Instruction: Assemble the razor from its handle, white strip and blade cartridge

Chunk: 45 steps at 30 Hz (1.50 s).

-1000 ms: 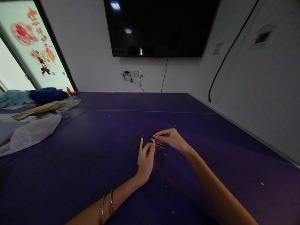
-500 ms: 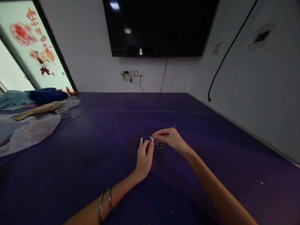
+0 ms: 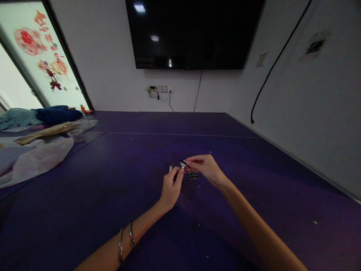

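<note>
Between the thumb and fingers of my left hand [image 3: 170,187] is a small silver tool with a widened head [image 3: 183,165]; its lower part is hidden in the hand. My right hand [image 3: 205,167] pinches a thin black piece [image 3: 182,161] at the tool's head, from the right. The two touch or nearly touch; I cannot tell whether they are joined. Just below the right fingers, a small black pack with light markings [image 3: 193,175] lies flat on the purple surface. A narrow pale strip with a dark tip [image 3: 170,166] shows behind my left hand, partly covered by it.
The broad purple surface [image 3: 106,220] carries scattered pale specks. Plastic bags [image 3: 46,156] and folded blue cloth [image 3: 58,114] lie at the left, near a small orange object [image 3: 83,108]. A black cable [image 3: 268,75] hangs along the right wall. A television [image 3: 193,31] is on the far wall.
My left hand has shifted slightly left and up with the silver tool. The right hand keeps its pinch at the tool's head with hardly any movement.
</note>
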Each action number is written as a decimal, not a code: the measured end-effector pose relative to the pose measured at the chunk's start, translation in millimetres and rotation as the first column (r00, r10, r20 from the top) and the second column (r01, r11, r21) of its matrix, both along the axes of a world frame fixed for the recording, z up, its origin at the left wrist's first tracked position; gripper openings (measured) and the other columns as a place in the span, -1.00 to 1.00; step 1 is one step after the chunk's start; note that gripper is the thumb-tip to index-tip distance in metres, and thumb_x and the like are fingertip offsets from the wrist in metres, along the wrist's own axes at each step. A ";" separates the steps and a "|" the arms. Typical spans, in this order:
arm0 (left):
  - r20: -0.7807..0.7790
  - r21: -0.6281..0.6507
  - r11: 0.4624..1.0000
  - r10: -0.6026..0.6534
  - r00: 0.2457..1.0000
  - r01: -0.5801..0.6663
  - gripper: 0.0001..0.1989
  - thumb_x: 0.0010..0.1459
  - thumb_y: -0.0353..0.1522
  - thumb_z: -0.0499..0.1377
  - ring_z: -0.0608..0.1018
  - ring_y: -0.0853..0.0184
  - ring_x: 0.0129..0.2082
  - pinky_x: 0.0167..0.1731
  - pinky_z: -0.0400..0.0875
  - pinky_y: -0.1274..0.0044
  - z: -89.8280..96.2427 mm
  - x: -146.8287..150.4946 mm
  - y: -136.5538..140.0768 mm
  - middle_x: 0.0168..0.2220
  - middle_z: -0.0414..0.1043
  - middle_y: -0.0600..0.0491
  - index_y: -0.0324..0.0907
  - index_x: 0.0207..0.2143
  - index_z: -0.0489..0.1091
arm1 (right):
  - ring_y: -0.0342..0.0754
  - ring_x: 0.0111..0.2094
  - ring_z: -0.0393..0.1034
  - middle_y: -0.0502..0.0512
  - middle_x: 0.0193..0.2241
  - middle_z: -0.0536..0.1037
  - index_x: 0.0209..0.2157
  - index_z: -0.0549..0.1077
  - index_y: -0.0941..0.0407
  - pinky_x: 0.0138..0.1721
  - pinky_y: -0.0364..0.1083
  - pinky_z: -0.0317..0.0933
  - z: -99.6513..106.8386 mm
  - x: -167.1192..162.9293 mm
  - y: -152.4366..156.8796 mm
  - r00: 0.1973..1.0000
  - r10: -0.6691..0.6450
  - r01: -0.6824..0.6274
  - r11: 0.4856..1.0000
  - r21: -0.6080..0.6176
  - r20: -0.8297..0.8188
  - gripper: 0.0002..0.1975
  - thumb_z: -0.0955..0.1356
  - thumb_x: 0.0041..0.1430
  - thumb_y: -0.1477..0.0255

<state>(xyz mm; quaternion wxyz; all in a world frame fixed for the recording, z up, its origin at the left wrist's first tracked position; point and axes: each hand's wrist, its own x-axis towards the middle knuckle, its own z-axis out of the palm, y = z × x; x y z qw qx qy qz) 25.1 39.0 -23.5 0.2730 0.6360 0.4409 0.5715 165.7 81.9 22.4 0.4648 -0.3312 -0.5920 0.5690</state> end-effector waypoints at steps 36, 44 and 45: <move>0.525 -0.266 0.798 -0.351 0.775 0.541 -0.65 -0.02 -0.32 0.24 0.52 0.27 -0.27 -0.17 0.37 0.34 14.8 13.0 1.1 -0.32 0.46 -0.03 -0.23 -0.18 0.25 | -0.09 -0.37 0.46 0.10 -0.33 0.57 -0.28 0.52 0.12 -0.37 -0.11 0.34 7.1 14.2 -8.3 0.984 -0.044 0.015 0.987 0.163 0.175 -0.77 0.39 -0.06 0.42; 0.528 -0.267 0.821 -0.314 0.789 0.505 -0.61 -0.13 -0.40 0.30 0.50 0.35 -0.33 -0.31 0.45 0.42 18.7 19.3 0.2 -0.36 0.42 0.05 -0.23 -0.23 0.24 | -0.09 -0.36 0.46 0.07 -0.38 0.58 -0.32 0.51 0.12 -0.25 -0.07 0.32 -9.4 16.2 -13.6 0.981 -0.191 0.193 0.977 0.086 -0.034 -0.78 0.41 -0.09 0.39; 0.543 -0.256 0.819 -0.318 0.777 0.514 -0.58 -0.14 -0.42 0.30 0.50 0.35 -0.34 -0.30 0.45 0.42 19.5 20.6 -0.3 -0.38 0.43 0.06 -0.22 -0.21 0.22 | -0.08 -0.35 0.47 0.07 -0.38 0.58 -0.31 0.51 0.12 -0.24 -0.06 0.32 -10.7 17.2 -14.4 0.976 -0.217 0.218 0.970 0.107 -0.028 -0.78 0.41 -0.09 0.38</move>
